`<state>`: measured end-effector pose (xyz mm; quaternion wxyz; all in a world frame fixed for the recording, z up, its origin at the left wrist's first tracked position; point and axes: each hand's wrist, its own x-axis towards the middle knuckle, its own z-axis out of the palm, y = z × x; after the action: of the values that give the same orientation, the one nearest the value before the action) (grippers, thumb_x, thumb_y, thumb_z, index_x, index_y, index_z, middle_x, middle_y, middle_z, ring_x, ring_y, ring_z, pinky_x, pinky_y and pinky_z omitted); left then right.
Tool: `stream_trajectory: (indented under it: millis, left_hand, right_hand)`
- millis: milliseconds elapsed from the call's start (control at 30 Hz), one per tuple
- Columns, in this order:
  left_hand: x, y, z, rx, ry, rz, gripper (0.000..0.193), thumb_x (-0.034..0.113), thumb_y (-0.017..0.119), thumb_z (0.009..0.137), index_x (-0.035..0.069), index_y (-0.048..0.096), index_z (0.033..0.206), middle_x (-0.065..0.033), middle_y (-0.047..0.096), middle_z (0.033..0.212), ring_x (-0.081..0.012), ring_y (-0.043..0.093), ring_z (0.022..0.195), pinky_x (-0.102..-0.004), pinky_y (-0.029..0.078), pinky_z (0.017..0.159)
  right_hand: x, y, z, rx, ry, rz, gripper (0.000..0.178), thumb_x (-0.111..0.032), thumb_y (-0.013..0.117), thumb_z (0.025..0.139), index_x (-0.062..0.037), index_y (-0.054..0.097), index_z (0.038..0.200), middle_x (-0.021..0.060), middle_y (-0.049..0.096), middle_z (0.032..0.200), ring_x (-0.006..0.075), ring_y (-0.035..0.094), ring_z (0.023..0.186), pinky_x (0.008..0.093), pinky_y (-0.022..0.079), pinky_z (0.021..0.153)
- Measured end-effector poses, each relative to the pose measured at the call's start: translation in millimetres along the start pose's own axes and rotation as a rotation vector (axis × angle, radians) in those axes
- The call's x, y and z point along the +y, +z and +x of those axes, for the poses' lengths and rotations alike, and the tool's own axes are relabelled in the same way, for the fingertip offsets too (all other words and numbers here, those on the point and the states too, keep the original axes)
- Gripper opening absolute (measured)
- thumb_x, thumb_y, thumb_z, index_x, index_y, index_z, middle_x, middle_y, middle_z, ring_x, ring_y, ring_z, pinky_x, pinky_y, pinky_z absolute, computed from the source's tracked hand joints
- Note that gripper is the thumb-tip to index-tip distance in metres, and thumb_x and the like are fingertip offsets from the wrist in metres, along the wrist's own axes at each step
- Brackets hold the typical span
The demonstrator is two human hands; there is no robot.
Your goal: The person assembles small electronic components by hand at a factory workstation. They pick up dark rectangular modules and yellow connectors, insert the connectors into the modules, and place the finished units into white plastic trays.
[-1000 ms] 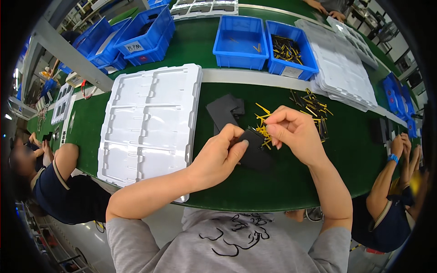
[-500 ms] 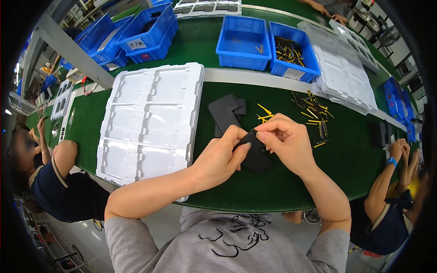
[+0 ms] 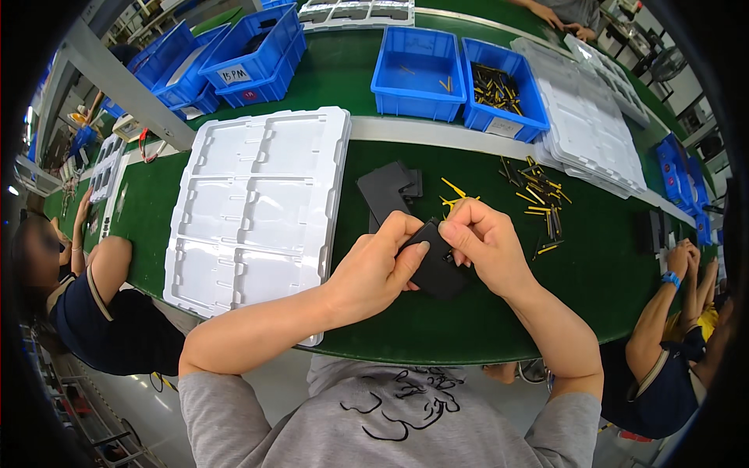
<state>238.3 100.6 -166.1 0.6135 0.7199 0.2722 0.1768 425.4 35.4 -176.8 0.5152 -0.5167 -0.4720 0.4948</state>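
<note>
In my left hand (image 3: 373, 261) is a flat black phone battery (image 3: 440, 274), pinched between thumb and fingers and tilted above the table. My right hand (image 3: 490, 243) is closed in a pinch at the battery's upper edge; whatever its fingertips hold is too small and covered to make out. Just beyond my hands lie more flat black batteries (image 3: 381, 192), one with an L-shaped outline. A few thin yellow strips (image 3: 452, 187) rest beside them, partly behind my right fingers. Farther right is a loose scatter of black and yellow flex strips (image 3: 535, 192).
A white moulded tray stack (image 3: 241, 181) stands to the left. At the back, one blue bin (image 3: 417, 69) holds a few strips and another bin (image 3: 506, 125) holds many. Clear trays (image 3: 587, 129) are stacked at right. Co-workers sit on both sides.
Both hands stay in nearly the same spot. My right fingertips have shifted slightly along the battery's upper edge, and the battery has turned a little.
</note>
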Motion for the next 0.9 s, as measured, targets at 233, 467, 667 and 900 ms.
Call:
stream_trajectory:
  millis: [233, 467, 667, 900]
  left_hand:
    - [4.6, -11.6, 0.6, -0.029, -0.016, -0.287, 0.037, 0.009, 0.042, 0.100, 0.007, 0.033, 0.135, -0.0117, 0.064, 0.097, -0.0157, 0.065, 0.078, -0.0268, 0.056, 0.063]
    - [4.2, -18.2, 5.1, -0.143, -0.069, -0.393, 0.043, 0.013, 0.044, 0.100, 0.008, 0.034, 0.142, -0.0104, 0.062, 0.104, -0.0158, 0.065, 0.076, -0.0265, 0.056, 0.059]
    - [-3.2, -22.9, 0.6, -0.074, -0.039, -0.433, 0.048, 0.015, 0.045, 0.099, 0.009, 0.033, 0.144, -0.0121, 0.063, 0.103, -0.0170, 0.066, 0.072, -0.0271, 0.056, 0.051]
    - [29.4, -43.6, 2.2, 0.147, -0.041, -0.488, 0.048, 0.008, 0.054, 0.090, 0.003, 0.035, 0.134, -0.0167, 0.061, 0.110, -0.0197, 0.067, 0.085, -0.0291, 0.057, 0.054]
  right_hand:
    - [-12.8, -14.8, 4.3, -0.156, 0.073, 0.133, 0.022, -0.020, 0.053, 0.098, -0.0015, 0.063, 0.100, 0.0008, 0.060, 0.076, 0.0058, 0.055, 0.065, 0.0201, 0.043, 0.058]
    - [-15.7, -19.1, -4.7, -0.118, -0.125, -0.114, 0.011, -0.007, 0.064, 0.087, -0.0014, 0.067, 0.096, 0.0045, 0.063, 0.084, 0.0102, 0.059, 0.070, 0.0247, 0.047, 0.064]
    - [-32.4, -33.3, -6.9, -0.120, -0.289, -0.411, 0.023, -0.006, 0.063, 0.087, -0.0023, 0.062, 0.110, 0.0053, 0.061, 0.094, 0.0120, 0.061, 0.084, 0.0239, 0.049, 0.071]
    - [0.0, -204.3, -76.5, 1.253, -0.421, -0.822, 0.056, -0.009, 0.076, 0.072, -0.0013, 0.051, 0.122, 0.0121, 0.052, 0.111, 0.0210, 0.053, 0.098, 0.0312, 0.049, 0.076]
